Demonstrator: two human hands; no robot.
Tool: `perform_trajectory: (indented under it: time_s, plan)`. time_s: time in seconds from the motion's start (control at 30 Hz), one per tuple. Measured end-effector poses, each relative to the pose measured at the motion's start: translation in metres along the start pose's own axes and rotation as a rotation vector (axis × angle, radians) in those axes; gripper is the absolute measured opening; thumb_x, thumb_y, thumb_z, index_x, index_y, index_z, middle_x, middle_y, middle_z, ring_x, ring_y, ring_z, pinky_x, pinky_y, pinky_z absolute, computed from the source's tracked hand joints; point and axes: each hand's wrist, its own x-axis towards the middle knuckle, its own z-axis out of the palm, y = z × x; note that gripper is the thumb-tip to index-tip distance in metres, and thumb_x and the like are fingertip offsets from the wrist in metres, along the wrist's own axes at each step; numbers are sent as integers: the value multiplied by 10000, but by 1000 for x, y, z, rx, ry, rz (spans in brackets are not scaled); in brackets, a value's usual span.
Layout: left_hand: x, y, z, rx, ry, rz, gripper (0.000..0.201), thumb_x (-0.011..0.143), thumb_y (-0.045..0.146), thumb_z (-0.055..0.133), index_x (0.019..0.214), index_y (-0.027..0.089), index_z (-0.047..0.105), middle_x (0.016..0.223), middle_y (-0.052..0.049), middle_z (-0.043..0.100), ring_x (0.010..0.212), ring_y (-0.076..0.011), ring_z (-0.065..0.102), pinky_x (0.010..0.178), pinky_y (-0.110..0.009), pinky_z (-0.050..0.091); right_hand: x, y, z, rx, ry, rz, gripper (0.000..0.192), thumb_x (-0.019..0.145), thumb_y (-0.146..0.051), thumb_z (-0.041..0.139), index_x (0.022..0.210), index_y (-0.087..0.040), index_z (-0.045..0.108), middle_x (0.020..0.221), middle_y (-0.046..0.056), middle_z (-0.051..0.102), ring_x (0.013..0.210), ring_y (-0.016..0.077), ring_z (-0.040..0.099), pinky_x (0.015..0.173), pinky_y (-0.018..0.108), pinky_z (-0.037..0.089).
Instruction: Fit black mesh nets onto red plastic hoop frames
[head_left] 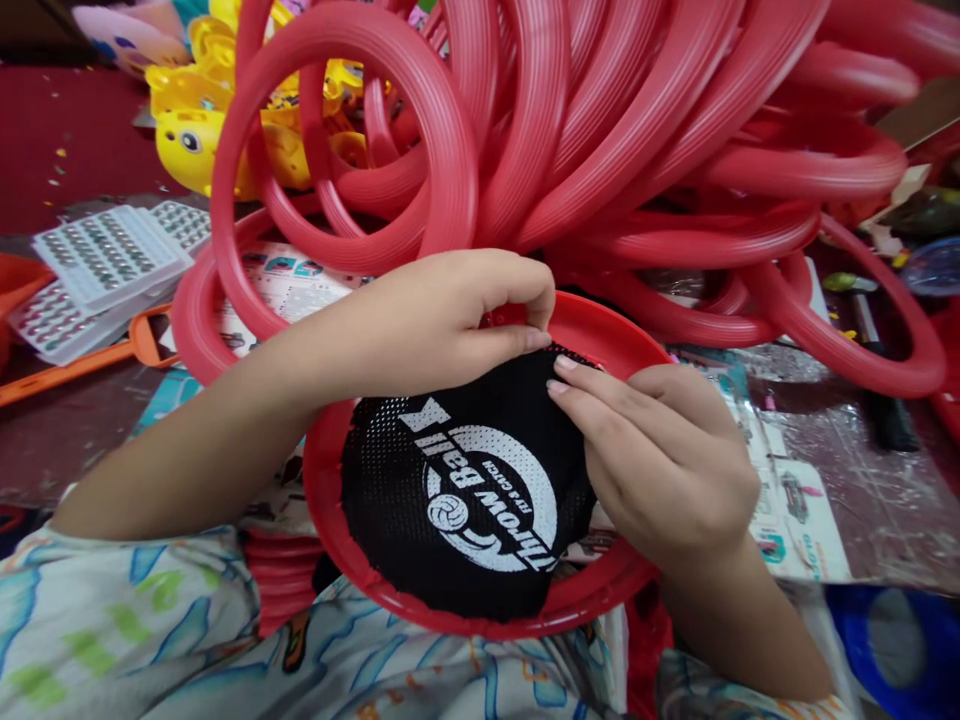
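A red plastic ring (480, 610) rests on the person's lap, low in the centre of the view, with a black mesh net (450, 510) stretched across it. The net carries white print reading "Throw Ball", seen upside down. The net's top edge lies right under the fingertips of both hands, at the ring's upper rim.

The left hand (442, 320) comes in from the left, forearm crossing above the ring, its thumb and fingers closed in a pinch on the net's edge where it meets the rim. The right hand (660, 460) comes up from the lower right, palm down, lying over the right side of the net; its fingers are straight and close together, tips pressing the mesh just below the left thumb. The two hands nearly touch.

Behind the hands, a large pile of empty red rings (600, 130) fills the top of the view, some leaning over the work. Yellow toys (202, 130) sit at the upper left beyond the pile. Clear blister packs (105, 260) lie at the left, with an orange handle (90, 360) beside them. Printed paper cards (795, 510) lie to the right on a shiny plastic sheet.
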Motion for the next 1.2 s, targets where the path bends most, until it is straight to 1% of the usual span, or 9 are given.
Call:
perform_trajectory:
  time_s: [0.13, 0.33, 0.43, 0.53, 0.67, 0.8, 0.9, 1.03, 1.2]
  plan:
    - [0, 0, 2, 7, 19, -23, 192, 903, 375, 476, 854, 209, 559, 822, -7, 611, 771, -161, 582, 751, -297, 449, -1, 0, 0, -1, -7, 39, 226, 920, -62, 580, 1102, -149, 683, 1157, 119, 766, 832, 216, 656, 725, 395, 574]
    - [0, 2, 6, 80, 64, -20, 210, 927, 371, 438, 848, 207, 543, 824, -4, 606, 749, -153, 559, 721, -292, 416, -1, 2, 2, 28, 1, 52, 280, 918, -69, 586, 1156, -151, 708, 1191, 134, 754, 896, 247, 704, 719, 423, 563]
    - [0, 1, 8, 117, 69, -24, 219, 927, 373, 437, 857, 205, 558, 842, -12, 618, 769, -162, 566, 721, -296, 412, 0, 4, 4, 33, -6, 71, 267, 908, -55, 586, 1118, -144, 727, 1153, 129, 767, 835, 237, 698, 695, 415, 548]
    - [0, 0, 10, 145, 83, -16, 192, 914, 349, 462, 855, 204, 572, 854, -12, 632, 781, -164, 574, 707, -294, 400, 2, 5, 4, 29, -35, 82, 257, 925, -60, 552, 1085, -157, 728, 1148, 114, 771, 774, 218, 659, 673, 408, 545]
    - [0, 0, 12, 143, 113, 0, 148, 887, 290, 475, 853, 199, 586, 862, -6, 651, 802, -158, 585, 718, -285, 399, 2, 4, 1, 109, -6, 163, 273, 908, -25, 561, 1088, -181, 696, 1127, 94, 774, 849, 204, 669, 765, 394, 566]
    - [0, 2, 14, 120, 113, -49, 134, 863, 277, 493, 850, 195, 598, 853, 3, 664, 796, -155, 589, 708, -284, 393, 2, 4, -2, 168, 0, 214, 306, 898, -5, 568, 1102, -203, 680, 1114, 76, 773, 891, 196, 697, 797, 388, 563]
    - [0, 3, 15, 142, 125, -75, 152, 866, 295, 495, 869, 200, 614, 845, -1, 669, 795, -165, 591, 694, -289, 387, 2, 5, -1, 162, 6, 176, 346, 904, -8, 556, 1141, -230, 673, 1158, 60, 768, 874, 194, 696, 766, 389, 550]
    - [0, 2, 15, 121, 114, -65, 182, 887, 319, 490, 880, 199, 626, 855, -5, 676, 795, -163, 596, 688, -285, 385, 2, 8, 2, 121, -21, 98, 332, 912, -20, 546, 1149, -210, 681, 1197, 69, 760, 845, 202, 686, 706, 384, 529]
    - [0, 0, 16, 97, 128, -50, 161, 874, 300, 506, 863, 193, 625, 823, 5, 663, 760, -146, 580, 674, -272, 374, 3, 9, 5, 103, -43, 125, 320, 924, -17, 524, 1145, -194, 672, 1196, 72, 761, 830, 196, 656, 720, 381, 529]
